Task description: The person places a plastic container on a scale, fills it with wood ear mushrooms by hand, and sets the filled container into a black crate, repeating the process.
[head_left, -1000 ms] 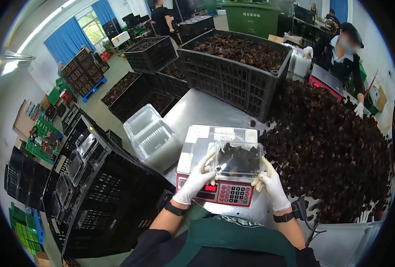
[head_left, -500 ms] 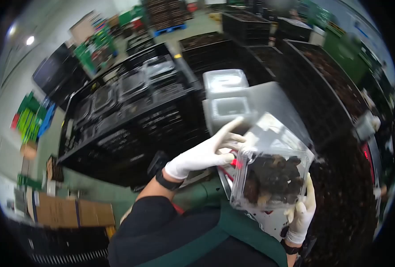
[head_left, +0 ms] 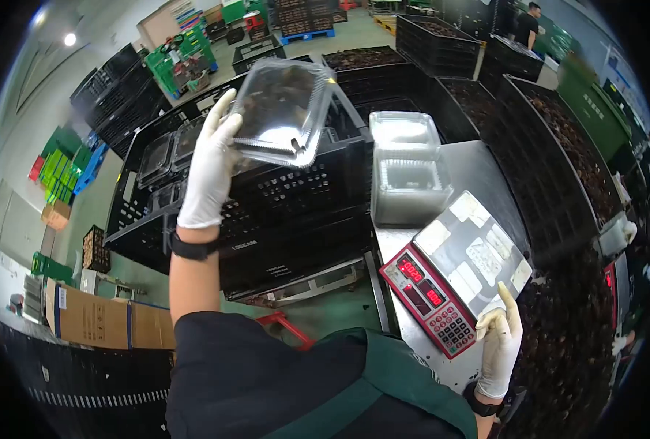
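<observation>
My left hand [head_left: 211,172], in a white glove, is raised and closed on the edge of a clear plastic clamshell box [head_left: 277,102]. The box is tilted over the near side of a large black crate [head_left: 295,241]; dark shapes show through its lid. Beside the near corner of a digital scale [head_left: 471,256] is my right hand [head_left: 502,344], also gloved. Its index finger is stretched out and the others are loosely bent, with nothing in them. The scale's plate is bare, with pale labels stuck on it, and its display is lit red.
Two stacks of clear plastic containers [head_left: 412,183] stand on the metal table behind the scale. More clamshell boxes [head_left: 156,157] lie in the black crate. Loose dark pieces [head_left: 573,344] cover the area at right. Large dark bins [head_left: 559,139] line the back, where a person [head_left: 527,29] stands.
The clamshell box has left the space above the scale and moved up and left over the crate in my left hand. My right hand has let go of it and stayed near the scale.
</observation>
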`<state>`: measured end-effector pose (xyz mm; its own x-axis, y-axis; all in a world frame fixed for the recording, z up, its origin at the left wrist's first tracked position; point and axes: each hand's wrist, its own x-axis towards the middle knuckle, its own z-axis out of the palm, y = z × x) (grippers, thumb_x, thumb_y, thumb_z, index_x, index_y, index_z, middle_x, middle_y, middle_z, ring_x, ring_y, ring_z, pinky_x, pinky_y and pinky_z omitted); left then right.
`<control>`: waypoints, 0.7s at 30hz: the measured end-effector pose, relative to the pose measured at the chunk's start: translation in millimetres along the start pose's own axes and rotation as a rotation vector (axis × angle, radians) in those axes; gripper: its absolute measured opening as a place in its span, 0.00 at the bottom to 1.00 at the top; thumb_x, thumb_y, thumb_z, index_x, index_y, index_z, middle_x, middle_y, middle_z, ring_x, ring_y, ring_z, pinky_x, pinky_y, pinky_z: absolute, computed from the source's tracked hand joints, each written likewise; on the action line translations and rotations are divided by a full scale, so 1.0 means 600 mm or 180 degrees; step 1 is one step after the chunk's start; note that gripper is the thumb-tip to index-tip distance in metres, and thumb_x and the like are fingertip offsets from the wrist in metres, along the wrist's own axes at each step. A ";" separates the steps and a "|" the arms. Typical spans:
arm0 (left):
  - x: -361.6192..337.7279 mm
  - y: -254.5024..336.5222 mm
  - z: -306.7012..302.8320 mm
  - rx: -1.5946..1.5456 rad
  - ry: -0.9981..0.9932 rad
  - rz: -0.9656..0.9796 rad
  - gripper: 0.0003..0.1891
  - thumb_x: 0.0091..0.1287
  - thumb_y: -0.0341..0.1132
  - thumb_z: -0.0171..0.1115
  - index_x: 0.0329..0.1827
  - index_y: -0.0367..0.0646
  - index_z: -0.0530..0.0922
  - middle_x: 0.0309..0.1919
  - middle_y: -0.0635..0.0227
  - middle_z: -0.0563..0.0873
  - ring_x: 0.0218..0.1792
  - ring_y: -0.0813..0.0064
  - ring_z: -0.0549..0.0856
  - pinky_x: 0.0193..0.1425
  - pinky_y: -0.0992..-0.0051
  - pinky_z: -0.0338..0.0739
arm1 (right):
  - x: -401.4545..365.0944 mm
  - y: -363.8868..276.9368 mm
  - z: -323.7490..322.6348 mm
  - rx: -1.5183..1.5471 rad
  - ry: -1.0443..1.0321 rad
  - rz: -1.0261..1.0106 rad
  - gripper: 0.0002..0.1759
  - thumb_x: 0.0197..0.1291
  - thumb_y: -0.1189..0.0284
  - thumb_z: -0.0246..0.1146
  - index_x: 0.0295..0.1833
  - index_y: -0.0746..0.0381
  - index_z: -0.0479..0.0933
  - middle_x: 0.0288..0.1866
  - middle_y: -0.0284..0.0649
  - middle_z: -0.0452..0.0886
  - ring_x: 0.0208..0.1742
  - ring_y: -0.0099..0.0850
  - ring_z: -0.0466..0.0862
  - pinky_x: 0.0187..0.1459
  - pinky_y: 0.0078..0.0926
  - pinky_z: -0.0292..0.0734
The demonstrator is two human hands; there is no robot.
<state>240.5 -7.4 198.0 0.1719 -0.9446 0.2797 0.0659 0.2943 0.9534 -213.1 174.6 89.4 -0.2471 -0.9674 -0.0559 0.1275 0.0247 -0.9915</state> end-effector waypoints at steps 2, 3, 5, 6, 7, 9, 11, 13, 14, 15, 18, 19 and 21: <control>0.030 -0.016 -0.021 0.0791 0.0056 -0.0424 0.28 0.76 0.40 0.59 0.77 0.48 0.67 0.56 0.65 0.83 0.44 0.73 0.85 0.51 0.73 0.82 | -0.012 0.013 -0.012 0.0103 0.0030 -0.0018 0.32 0.73 0.66 0.58 0.75 0.73 0.64 0.29 0.36 0.80 0.26 0.19 0.75 0.33 0.15 0.71; 0.038 -0.012 -0.022 0.1436 -0.0281 -0.0875 0.27 0.76 0.40 0.58 0.76 0.46 0.69 0.60 0.64 0.83 0.48 0.71 0.85 0.55 0.72 0.80 | -0.018 0.022 -0.024 0.0164 0.0055 -0.0014 0.31 0.73 0.67 0.58 0.74 0.75 0.63 0.30 0.38 0.81 0.27 0.21 0.77 0.35 0.17 0.73; 0.068 -0.060 -0.056 0.2342 -0.1259 -0.0785 0.23 0.76 0.39 0.56 0.72 0.44 0.74 0.57 0.66 0.86 0.51 0.73 0.85 0.57 0.75 0.78 | -0.037 0.049 -0.050 0.0288 0.0195 0.0061 0.31 0.72 0.67 0.59 0.72 0.76 0.64 0.30 0.40 0.82 0.28 0.23 0.78 0.38 0.19 0.75; 0.052 -0.036 -0.012 0.3791 -0.1366 -0.0282 0.21 0.74 0.37 0.59 0.68 0.42 0.76 0.55 0.62 0.87 0.51 0.69 0.86 0.58 0.73 0.78 | -0.047 0.058 -0.061 0.0252 0.0280 0.0129 0.33 0.71 0.63 0.62 0.71 0.76 0.65 0.31 0.40 0.82 0.29 0.23 0.78 0.38 0.19 0.75; 0.027 -0.029 0.040 0.4604 -0.0648 0.0642 0.21 0.72 0.35 0.60 0.67 0.41 0.77 0.54 0.59 0.86 0.52 0.65 0.86 0.59 0.71 0.78 | -0.058 0.067 -0.070 0.0311 0.0363 0.0180 0.34 0.71 0.62 0.63 0.71 0.76 0.66 0.31 0.40 0.83 0.28 0.22 0.78 0.38 0.18 0.74; -0.018 -0.005 0.149 0.4624 0.0364 0.2355 0.19 0.68 0.28 0.64 0.62 0.40 0.79 0.55 0.53 0.85 0.56 0.54 0.84 0.61 0.67 0.78 | -0.080 0.079 -0.087 0.0399 0.0550 0.0320 0.36 0.69 0.59 0.65 0.71 0.75 0.67 0.32 0.40 0.84 0.28 0.21 0.78 0.36 0.16 0.73; -0.051 -0.013 0.235 0.3024 -0.0543 0.2718 0.18 0.66 0.21 0.62 0.60 0.38 0.80 0.55 0.53 0.86 0.57 0.55 0.85 0.64 0.65 0.77 | -0.099 0.091 -0.102 0.0500 0.0767 0.0468 0.27 0.71 0.68 0.58 0.69 0.74 0.70 0.32 0.40 0.84 0.29 0.21 0.78 0.34 0.16 0.73; -0.096 -0.062 0.312 0.2897 -0.1597 0.2109 0.20 0.66 0.27 0.65 0.62 0.38 0.79 0.57 0.50 0.84 0.59 0.53 0.84 0.67 0.64 0.76 | -0.116 0.087 -0.101 0.0550 0.0958 0.0569 0.23 0.70 0.72 0.53 0.67 0.72 0.73 0.33 0.40 0.84 0.30 0.21 0.78 0.36 0.16 0.74; -0.097 -0.122 0.332 0.3109 -0.1934 0.2361 0.25 0.66 0.32 0.67 0.66 0.38 0.76 0.57 0.50 0.84 0.59 0.49 0.83 0.64 0.61 0.78 | -0.125 0.094 -0.110 0.0553 0.0965 0.0617 0.23 0.70 0.72 0.53 0.67 0.71 0.73 0.34 0.40 0.84 0.30 0.21 0.79 0.38 0.17 0.74; -0.087 -0.172 0.351 0.3374 -0.2175 0.2146 0.28 0.65 0.33 0.67 0.68 0.34 0.72 0.59 0.45 0.81 0.60 0.47 0.81 0.65 0.57 0.76 | -0.134 0.096 -0.117 0.0519 0.0976 0.0548 0.23 0.70 0.73 0.53 0.67 0.71 0.73 0.34 0.40 0.84 0.30 0.21 0.79 0.39 0.17 0.75; -0.043 -0.327 0.358 0.4282 -0.1756 0.1718 0.26 0.66 0.35 0.63 0.65 0.31 0.73 0.50 0.45 0.84 0.52 0.46 0.83 0.59 0.53 0.77 | -0.167 0.101 -0.131 0.0430 0.1101 0.0375 0.22 0.70 0.75 0.53 0.67 0.70 0.74 0.35 0.40 0.85 0.32 0.20 0.79 0.40 0.17 0.75; -0.049 -0.321 0.368 0.4368 -0.1696 0.1665 0.19 0.67 0.35 0.61 0.59 0.34 0.78 0.43 0.49 0.86 0.45 0.48 0.86 0.52 0.53 0.79 | -0.179 0.109 -0.140 0.0407 0.1179 0.0336 0.21 0.71 0.75 0.53 0.66 0.70 0.74 0.35 0.40 0.86 0.32 0.20 0.79 0.39 0.17 0.75; -0.037 -0.339 0.359 0.4145 -0.1398 0.1697 0.10 0.68 0.31 0.58 0.48 0.40 0.83 0.40 0.53 0.87 0.42 0.49 0.86 0.49 0.55 0.81 | -0.203 0.134 -0.160 0.0451 0.1351 0.0303 0.20 0.71 0.76 0.52 0.66 0.69 0.75 0.36 0.39 0.86 0.32 0.18 0.79 0.39 0.15 0.75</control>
<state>11.7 -77.8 22.0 -0.4293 -0.8063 0.4069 -0.8596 0.5030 0.0897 -264.6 318.4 5.0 -0.5960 -0.7727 -0.2183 0.2914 0.0451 -0.9555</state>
